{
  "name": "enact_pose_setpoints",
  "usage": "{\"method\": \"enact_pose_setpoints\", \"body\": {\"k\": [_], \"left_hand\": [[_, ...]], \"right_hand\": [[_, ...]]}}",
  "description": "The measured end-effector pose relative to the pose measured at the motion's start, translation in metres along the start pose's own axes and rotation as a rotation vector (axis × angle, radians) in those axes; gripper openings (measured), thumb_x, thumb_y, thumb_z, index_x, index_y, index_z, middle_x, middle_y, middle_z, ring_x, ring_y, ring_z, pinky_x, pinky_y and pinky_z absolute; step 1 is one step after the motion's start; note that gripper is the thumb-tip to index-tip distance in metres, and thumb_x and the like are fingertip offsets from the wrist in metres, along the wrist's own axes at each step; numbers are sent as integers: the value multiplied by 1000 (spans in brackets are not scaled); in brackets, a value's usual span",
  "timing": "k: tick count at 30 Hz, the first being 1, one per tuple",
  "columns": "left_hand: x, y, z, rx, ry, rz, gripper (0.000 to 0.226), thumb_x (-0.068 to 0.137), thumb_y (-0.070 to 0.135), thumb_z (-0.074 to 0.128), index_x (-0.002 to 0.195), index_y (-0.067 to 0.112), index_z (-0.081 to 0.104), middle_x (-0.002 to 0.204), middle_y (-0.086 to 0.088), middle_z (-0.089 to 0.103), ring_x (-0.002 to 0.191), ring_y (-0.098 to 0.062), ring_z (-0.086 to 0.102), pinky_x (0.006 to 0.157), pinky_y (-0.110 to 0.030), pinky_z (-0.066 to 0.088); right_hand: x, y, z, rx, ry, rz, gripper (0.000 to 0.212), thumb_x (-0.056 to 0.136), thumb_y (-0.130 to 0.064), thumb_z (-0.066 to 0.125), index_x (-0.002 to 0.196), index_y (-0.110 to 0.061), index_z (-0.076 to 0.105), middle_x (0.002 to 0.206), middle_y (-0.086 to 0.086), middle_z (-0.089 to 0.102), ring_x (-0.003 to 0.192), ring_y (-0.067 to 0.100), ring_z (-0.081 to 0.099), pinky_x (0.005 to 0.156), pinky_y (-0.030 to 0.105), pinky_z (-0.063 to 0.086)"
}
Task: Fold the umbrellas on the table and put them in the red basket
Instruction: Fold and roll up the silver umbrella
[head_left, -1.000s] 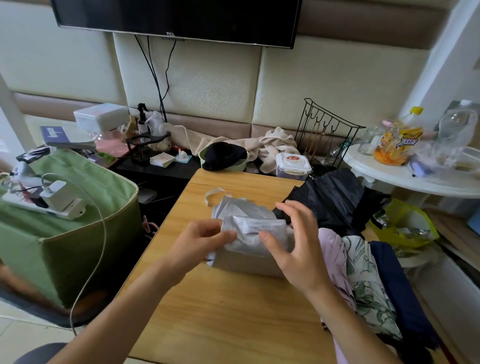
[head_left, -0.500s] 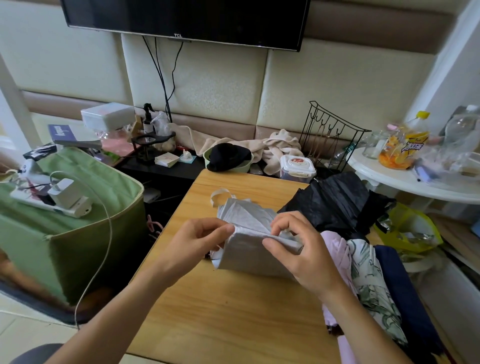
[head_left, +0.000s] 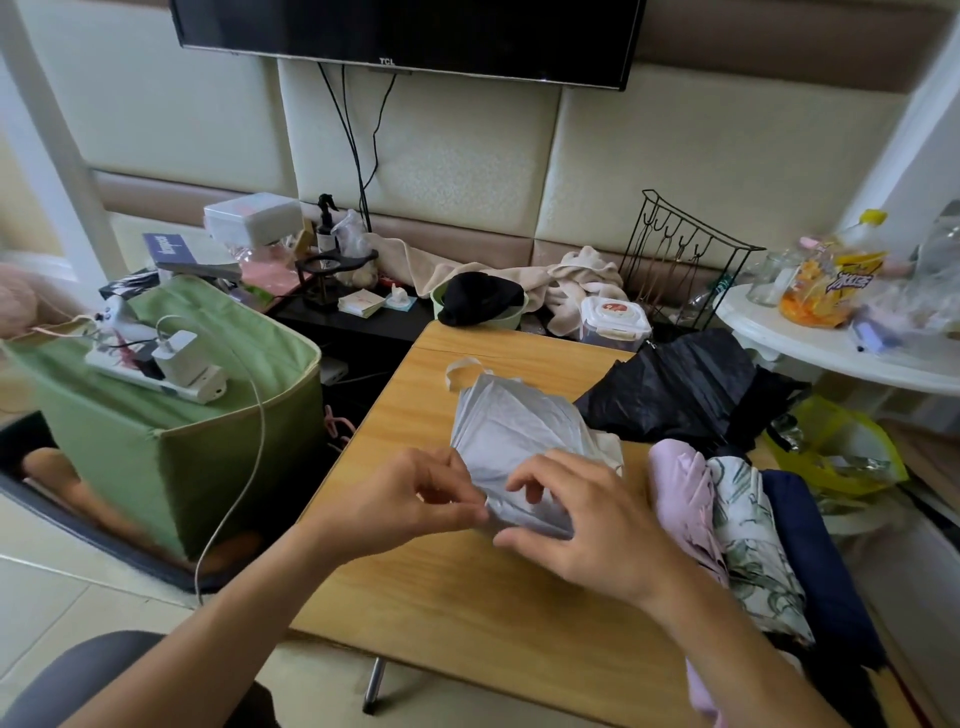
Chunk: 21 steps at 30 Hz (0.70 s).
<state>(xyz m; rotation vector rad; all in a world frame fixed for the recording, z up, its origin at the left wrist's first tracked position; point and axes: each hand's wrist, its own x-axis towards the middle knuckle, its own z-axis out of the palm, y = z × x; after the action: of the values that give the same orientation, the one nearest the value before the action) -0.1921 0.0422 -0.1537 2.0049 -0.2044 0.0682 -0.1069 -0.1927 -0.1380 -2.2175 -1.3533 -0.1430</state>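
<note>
Mid-fold, left hand and right hand both pinch the grey umbrella; keep pleats flat, wrap tight against the tabletop

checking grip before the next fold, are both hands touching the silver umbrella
Touching. The head view shows the left hand pinching the silver umbrella and the right hand gripping it.

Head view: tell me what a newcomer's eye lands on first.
Both hands, left hand and right hand, pinch a silver-grey umbrella at mid wooden table. To its right lie a black umbrella and pink, leaf-print and navy ones. A green fabric bin stands left of the table.
</note>
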Motion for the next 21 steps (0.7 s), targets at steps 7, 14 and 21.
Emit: {"method": "enact_pose_setpoints", "body": {"k": [7, 14, 21], "left_hand": [[-13, -3, -3, -70, -196, -525, 27, 98, 12, 55, 94, 16, 82, 76, -3, 60, 64, -15, 52, 58, -24, 41], [-2, -5, 0, -193, -168, -792, 32, 96, 14, 42, 99, 2, 72, 67, -1, 57, 45, -12, 40, 40, -20, 16], [8, -2, 12, -104, -102, -845, 36, 101, 36, 60, 71, 16, 59, 52, 7, 54, 37, -7, 35, 39, -19, 14]], "right_hand": [[-21, -24, 63, -347, 168, -210, 18, 92, -33, 68, 83, -23, 56, 76, -7, 53, 71, 17, 54, 64, 32, 42], [-32, -36, 76, -307, 148, -180, 14, 91, -33, 64, 89, -27, 52, 80, -8, 51, 69, 13, 54, 59, 29, 47], [-31, -23, 66, -154, 44, -283, 18, 98, -31, 62, 83, -22, 62, 76, -6, 55, 68, 15, 52, 63, 26, 39]]}}
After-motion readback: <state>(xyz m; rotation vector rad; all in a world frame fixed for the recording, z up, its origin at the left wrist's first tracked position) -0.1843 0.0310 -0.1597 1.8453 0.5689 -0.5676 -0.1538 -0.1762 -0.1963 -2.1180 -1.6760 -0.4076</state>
